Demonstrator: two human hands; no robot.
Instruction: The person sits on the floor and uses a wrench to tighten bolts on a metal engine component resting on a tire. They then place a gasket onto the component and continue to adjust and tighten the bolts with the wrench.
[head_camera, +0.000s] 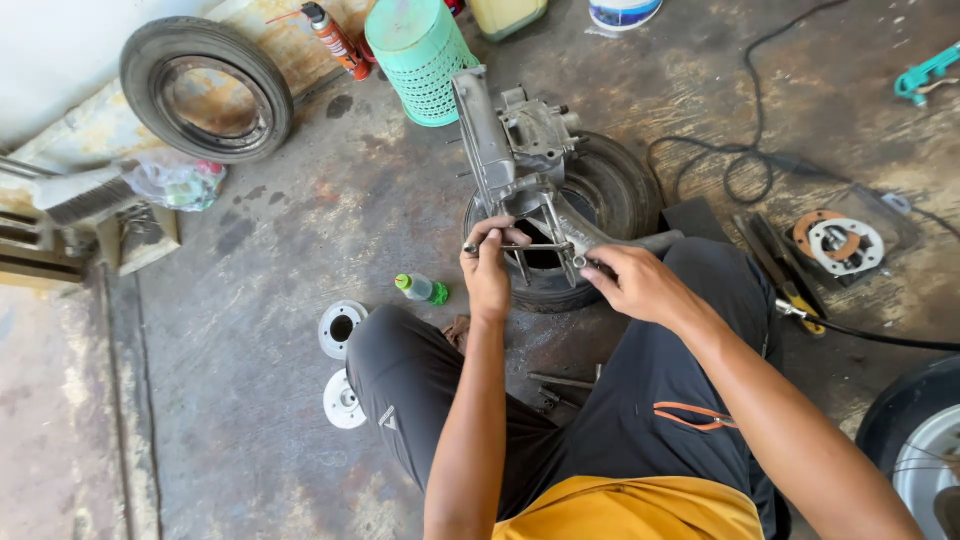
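Observation:
A grey metal engine casing (520, 150) rests on a black tyre (620, 190) on the concrete floor in front of me. My left hand (487, 270) grips one end of a thin metal rod tool (530, 247) that lies across the casing's lower end. My right hand (632, 282) pinches the other end of the rod, near a small ring fitting. Both hands sit just above the tyre's near rim, between my knees.
A second tyre (207, 88) leans at the back left. A green mesh basket (420, 60), spray can (335, 38), small green-capped bottle (423, 289), two round metal flanges (342, 328), pliers (790, 280), a black cable (740, 160) and a wheel (915, 440) surround me.

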